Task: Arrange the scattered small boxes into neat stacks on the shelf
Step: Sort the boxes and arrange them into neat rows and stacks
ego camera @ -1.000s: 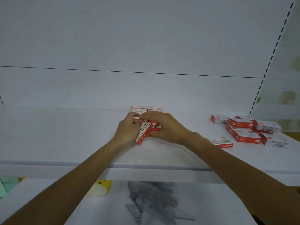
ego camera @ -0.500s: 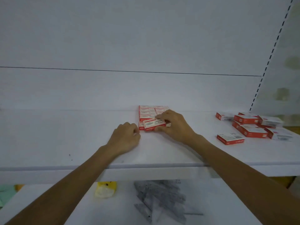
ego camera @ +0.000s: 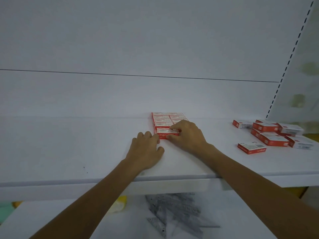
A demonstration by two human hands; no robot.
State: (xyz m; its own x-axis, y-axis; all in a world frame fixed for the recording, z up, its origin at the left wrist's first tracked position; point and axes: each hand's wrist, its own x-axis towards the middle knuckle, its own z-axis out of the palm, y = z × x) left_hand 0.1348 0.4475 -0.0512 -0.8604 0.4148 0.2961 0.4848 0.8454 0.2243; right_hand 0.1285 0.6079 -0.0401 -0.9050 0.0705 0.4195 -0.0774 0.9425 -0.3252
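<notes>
Head view: at the lower left edge of the frame a green shape [ego camera: 5, 209] shows beneath the shelf [ego camera: 69, 149], too blurred to name. The white shelf runs across the whole middle of the frame, and a lower shelf [ego camera: 60, 221] lies under it. On that lower shelf, left of centre, sits a small yellow object [ego camera: 120, 203].

Your left grip [ego camera: 146, 150] rests knuckles-up on the shelf just left of centre. Its fingers are curled and lie against the left end of the front box [ego camera: 166, 131]. You cannot tell from here whether they press on it or only sit beside it.

The front box lies flat, label up, at the near end of the arranged boxes [ego camera: 162, 118], with a red edge of another box showing under it. The arranged boxes form two tidy columns running back to the rear panel (red borders, pale labels, all facing up). Below them, on the lower shelf, a heap of grey pieces [ego camera: 174, 213] is spread out.

Your right grip [ego camera: 188, 135] is closed on the front box's right end. The thumb is at the near edge and the fingertips are at the far edge, pinching it.

Toward the right of the frame a single box [ego camera: 252, 148] lies apart on the shelf. Behind it is a loose cluster of scattered boxes [ego camera: 269, 139], some overlapping and lying at mixed angles. A slotted upright [ego camera: 290, 57] climbs the upper right.
</notes>
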